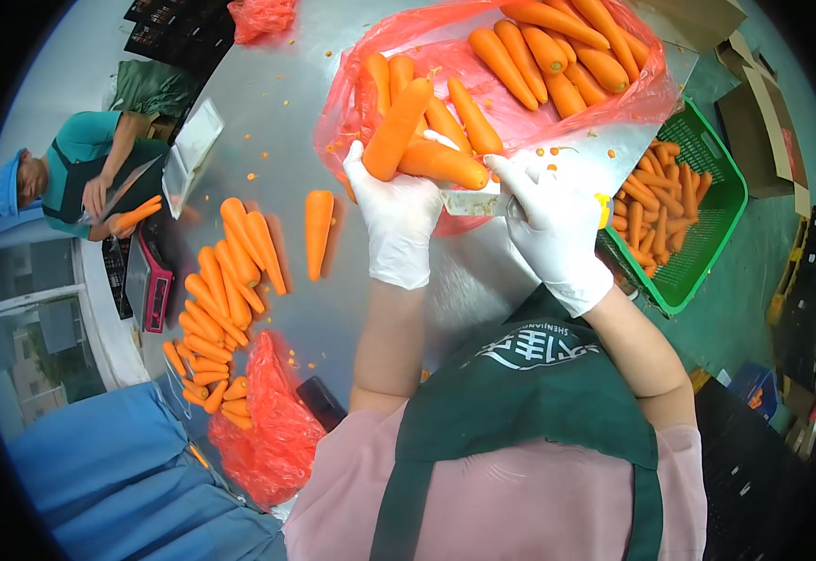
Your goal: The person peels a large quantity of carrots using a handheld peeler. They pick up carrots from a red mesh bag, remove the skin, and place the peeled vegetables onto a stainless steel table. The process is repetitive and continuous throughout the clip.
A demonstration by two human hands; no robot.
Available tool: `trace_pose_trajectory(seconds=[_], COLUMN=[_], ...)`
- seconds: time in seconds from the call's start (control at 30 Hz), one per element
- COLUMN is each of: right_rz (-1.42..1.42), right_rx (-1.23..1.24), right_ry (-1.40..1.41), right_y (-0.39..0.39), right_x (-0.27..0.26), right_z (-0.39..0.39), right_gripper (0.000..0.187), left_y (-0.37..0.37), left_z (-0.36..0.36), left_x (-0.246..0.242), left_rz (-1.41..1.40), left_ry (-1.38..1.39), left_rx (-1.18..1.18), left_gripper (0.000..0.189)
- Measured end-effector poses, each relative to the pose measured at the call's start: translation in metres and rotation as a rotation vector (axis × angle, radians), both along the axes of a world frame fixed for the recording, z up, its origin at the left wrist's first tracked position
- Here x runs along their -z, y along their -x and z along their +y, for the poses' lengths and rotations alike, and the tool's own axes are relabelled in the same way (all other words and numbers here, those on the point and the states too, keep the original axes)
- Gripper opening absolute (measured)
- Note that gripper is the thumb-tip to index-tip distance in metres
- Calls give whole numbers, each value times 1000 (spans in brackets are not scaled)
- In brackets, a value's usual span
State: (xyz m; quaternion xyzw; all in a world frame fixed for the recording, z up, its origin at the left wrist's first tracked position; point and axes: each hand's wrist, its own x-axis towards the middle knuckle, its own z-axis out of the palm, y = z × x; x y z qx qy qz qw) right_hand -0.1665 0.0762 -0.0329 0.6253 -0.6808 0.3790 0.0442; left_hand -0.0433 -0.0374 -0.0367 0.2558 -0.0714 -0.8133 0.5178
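My left hand (402, 224), in a white glove, holds a thick upright-pointing carrot (399, 126). A second carrot (443, 163) lies crosswise in the same grip, with white fingertips showing beyond it. My right hand (555, 231), also gloved, is closed around the handle end of a knife, and its index finger reaches the crosswise carrot's end. The knife's broad, wet-looking blade (474, 203) sits just below that carrot; much of the handle is hidden by the hand. Behind both hands, an open red plastic bag (443, 59) has several large carrots (555, 59) on it.
Loose carrots (222, 294) form a curved row on the metal table (338, 315), beside a crumpled red bag (268, 421). A lone carrot (319, 235) lies nearer me. Right of the table stands a green crate (720, 217) of carrots. A co-worker (78, 168) handles carrots near a scale (148, 280).
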Motion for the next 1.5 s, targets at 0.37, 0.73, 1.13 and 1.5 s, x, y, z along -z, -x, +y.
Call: trace_pose_trajectory(seconds=[0.37,0.73,1.13,1.5], right_rz=[-379,-199,-494,-647], right_rx=[199,-101,22,-47], right_ry=[-330,-27,-547,-672], right_y=[47,12,49,30], right_x=[20,-20,24,36], right_z=[-10,-20,-25,-39], right_gripper=[32,40,26,27], left_y=[-13,-1,-26,-87], left_z=[12,26,24,-16], left_x=[-8,-20,-7,-7], left_rz=[298,49,497,11], left_ry=[-207,-82,223,473], left_rx=[144,151,421,314], left_gripper=[51,56,89,79])
